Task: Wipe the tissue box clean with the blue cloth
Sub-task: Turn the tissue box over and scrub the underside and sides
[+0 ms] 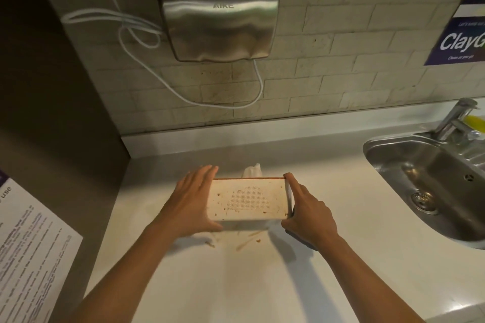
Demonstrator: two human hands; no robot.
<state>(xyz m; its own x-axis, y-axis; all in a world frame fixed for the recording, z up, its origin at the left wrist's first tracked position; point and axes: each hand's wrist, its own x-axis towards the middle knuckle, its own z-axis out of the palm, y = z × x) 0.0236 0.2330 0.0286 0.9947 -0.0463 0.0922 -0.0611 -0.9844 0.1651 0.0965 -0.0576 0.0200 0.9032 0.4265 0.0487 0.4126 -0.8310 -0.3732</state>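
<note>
1. Cream-white and speckled with brown spots, the rectangular tissue box (249, 199) with a dotted cloud pattern on its facing side is held between both hands just above the pale countertop (262, 283), near the middle of the view.
2. A white tissue (253, 170) sticks out beyond the box's far edge.
3. The left hand (191, 203) lies flat against the box's left end: its fingers (207, 172) are straight and close together, reaching past the far left corner, while the thumb runs under the near left corner.
4. The right hand (309, 214) clasps the box's right end, with the forefinger curled over the far right corner and the thumb hooked at the near right corner, so the box sits clamped between them.
5. A dark strip shows under the right palm; whether it is the blue cloth cannot be told.
6. Brown smears (248, 240) mark the countertop just in front of the box, in its shadow.
7. A brushed-steel hand dryer (219, 17) hangs on the pale tiled wall (341, 34) behind, with a white cable (131, 34) looping to its left and below it.
8. A stainless-steel sink (433, 183) with a chrome tap (456, 118) lies well apart to the right.
9. A purple sign (462, 34) hangs on the wall at far right, and a printed paper notice (29, 252) lies at lower left.
</note>
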